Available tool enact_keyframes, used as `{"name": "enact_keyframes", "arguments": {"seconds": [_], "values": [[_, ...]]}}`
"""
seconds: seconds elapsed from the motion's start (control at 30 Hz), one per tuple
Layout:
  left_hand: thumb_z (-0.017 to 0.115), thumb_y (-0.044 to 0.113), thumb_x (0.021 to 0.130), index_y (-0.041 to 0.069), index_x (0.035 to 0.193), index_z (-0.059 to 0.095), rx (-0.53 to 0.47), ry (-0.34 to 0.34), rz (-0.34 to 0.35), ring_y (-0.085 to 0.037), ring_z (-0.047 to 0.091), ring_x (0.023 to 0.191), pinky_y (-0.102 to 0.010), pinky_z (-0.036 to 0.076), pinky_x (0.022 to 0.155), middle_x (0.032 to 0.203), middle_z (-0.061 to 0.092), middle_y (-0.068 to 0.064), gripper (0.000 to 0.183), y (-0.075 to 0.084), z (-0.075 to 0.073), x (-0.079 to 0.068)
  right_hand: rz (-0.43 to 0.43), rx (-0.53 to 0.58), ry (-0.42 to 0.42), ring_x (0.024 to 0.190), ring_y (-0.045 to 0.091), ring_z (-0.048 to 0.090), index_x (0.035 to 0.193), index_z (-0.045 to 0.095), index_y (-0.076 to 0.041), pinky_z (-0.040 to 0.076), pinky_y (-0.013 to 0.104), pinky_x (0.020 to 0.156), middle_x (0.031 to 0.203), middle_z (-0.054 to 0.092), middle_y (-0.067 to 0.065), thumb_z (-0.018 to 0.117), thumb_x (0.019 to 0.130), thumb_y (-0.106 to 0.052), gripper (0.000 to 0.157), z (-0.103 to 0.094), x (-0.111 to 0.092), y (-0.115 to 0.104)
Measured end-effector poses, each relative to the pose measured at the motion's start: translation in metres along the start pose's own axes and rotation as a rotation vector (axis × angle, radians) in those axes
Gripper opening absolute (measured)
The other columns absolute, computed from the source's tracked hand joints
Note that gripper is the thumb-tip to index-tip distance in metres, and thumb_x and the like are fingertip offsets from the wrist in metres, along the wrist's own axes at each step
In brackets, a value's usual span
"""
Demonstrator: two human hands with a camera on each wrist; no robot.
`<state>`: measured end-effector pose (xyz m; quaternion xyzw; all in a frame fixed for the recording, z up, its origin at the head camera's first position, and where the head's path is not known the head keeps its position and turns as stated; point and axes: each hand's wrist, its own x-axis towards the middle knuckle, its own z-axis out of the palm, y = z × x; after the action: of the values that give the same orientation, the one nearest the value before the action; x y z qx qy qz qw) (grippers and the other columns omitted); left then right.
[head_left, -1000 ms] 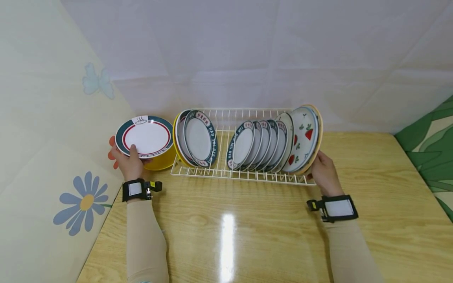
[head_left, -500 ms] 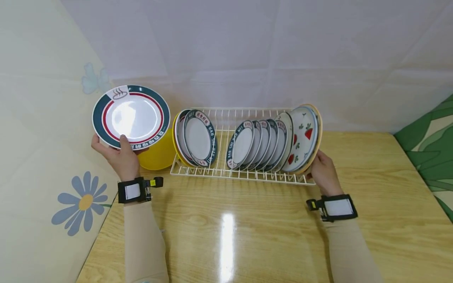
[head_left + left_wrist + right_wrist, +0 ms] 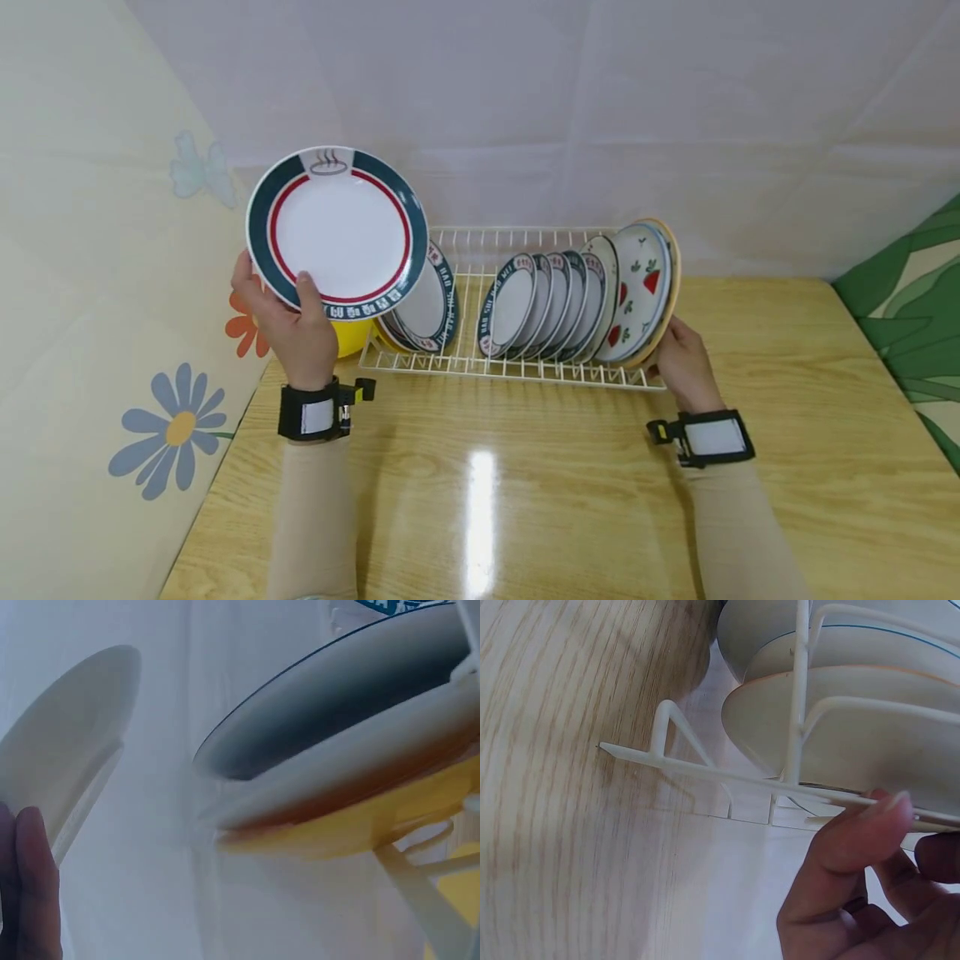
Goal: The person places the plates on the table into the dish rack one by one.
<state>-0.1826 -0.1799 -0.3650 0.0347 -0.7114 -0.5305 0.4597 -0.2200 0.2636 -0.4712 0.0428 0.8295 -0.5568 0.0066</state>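
In the head view, my left hand (image 3: 300, 337) holds up an oval white plate (image 3: 337, 233) by its lower edge, thumb on the face and fingers behind. The plate has a green rim, a red ring and a steaming-bowl mark. It overlaps the left end of the white wire dish rack (image 3: 798, 705). My right hand (image 3: 686, 367) is at the rack's right end; the right wrist view shows its thumb and fingers gripping the end wire. Small green-rimmed plates (image 3: 510, 308) stand in a row in the rack. Beside them leans a strawberry-patterned plate (image 3: 639, 292).
An orange-rimmed plate (image 3: 675, 287) stands outermost on the right. Part of a yellow vessel (image 3: 352, 337) shows behind the raised plate, left of the rack. The wooden table (image 3: 570, 483) spreads in front; a pale cloth wall (image 3: 525, 108) rises behind.
My left hand has lifted the plate, first up and left, then right over the rack's left end. The plate has tipped more upright, facing the camera. My right hand stays at the rack.
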Motion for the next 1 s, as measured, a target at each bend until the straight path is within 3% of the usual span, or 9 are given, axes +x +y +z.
{"name": "enact_keyframes", "arguments": {"seconds": [0.13, 0.33, 0.63, 0.87, 1.0], "values": [[0.053, 0.019, 0.107, 0.017, 0.153, 0.036, 0.200, -0.089, 0.100, -0.024, 0.071, 0.120, -0.042, 0.061, 0.090, 0.146, 0.061, -0.003, 0.049, 0.002, 0.013, -0.013, -0.007, 0.009, 0.005, 0.070, 0.009, 0.058, 0.158, 0.042, -0.007, 0.054, 0.032, 0.057, 0.089, 0.060, -0.008, 0.027, 0.113, -0.043, 0.059, 0.000, 0.001, 0.001], [0.054, 0.017, 0.107, 0.019, 0.152, 0.040, 0.374, -0.183, 0.217, -0.041, 0.075, 0.099, -0.050, 0.062, 0.081, 0.135, 0.068, -0.017, 0.047, 0.004, 0.032, -0.030, -0.004, 0.015, 0.011, 0.069, 0.009, 0.058, 0.157, 0.043, -0.006, 0.055, 0.032, 0.056, 0.086, 0.059, -0.010, 0.027, 0.113, -0.042, 0.059, 0.000, 0.001, 0.002], [0.057, 0.012, 0.105, 0.014, 0.153, 0.042, 0.586, -0.289, 0.230, -0.042, 0.075, 0.085, -0.049, 0.062, 0.077, 0.126, 0.071, -0.021, 0.050, 0.004, 0.056, -0.050, 0.011, 0.011, 0.012, 0.067, 0.009, 0.059, 0.154, 0.047, -0.006, 0.055, 0.033, 0.056, 0.084, 0.061, -0.010, 0.028, 0.113, -0.045, 0.060, 0.000, 0.000, 0.000], [0.058, 0.010, 0.104, 0.013, 0.152, 0.045, 0.671, -0.282, 0.246, -0.033, 0.057, 0.050, -0.043, 0.055, 0.050, 0.117, 0.073, -0.021, 0.050, -0.006, 0.065, -0.057, -0.002, 0.013, 0.003, 0.068, 0.010, 0.059, 0.155, 0.045, -0.005, 0.055, 0.033, 0.055, 0.084, 0.061, -0.009, 0.027, 0.113, -0.043, 0.060, 0.000, 0.001, 0.000], [0.060, 0.010, 0.102, 0.016, 0.154, 0.043, 0.723, -0.294, 0.251, -0.029, 0.048, 0.043, -0.040, 0.045, 0.042, 0.106, 0.073, -0.021, 0.054, -0.010, 0.069, -0.061, -0.004, 0.020, 0.004, 0.067, 0.010, 0.059, 0.155, 0.046, -0.005, 0.054, 0.032, 0.054, 0.081, 0.060, -0.011, 0.027, 0.113, -0.042, 0.059, 0.000, 0.002, 0.001]]}}
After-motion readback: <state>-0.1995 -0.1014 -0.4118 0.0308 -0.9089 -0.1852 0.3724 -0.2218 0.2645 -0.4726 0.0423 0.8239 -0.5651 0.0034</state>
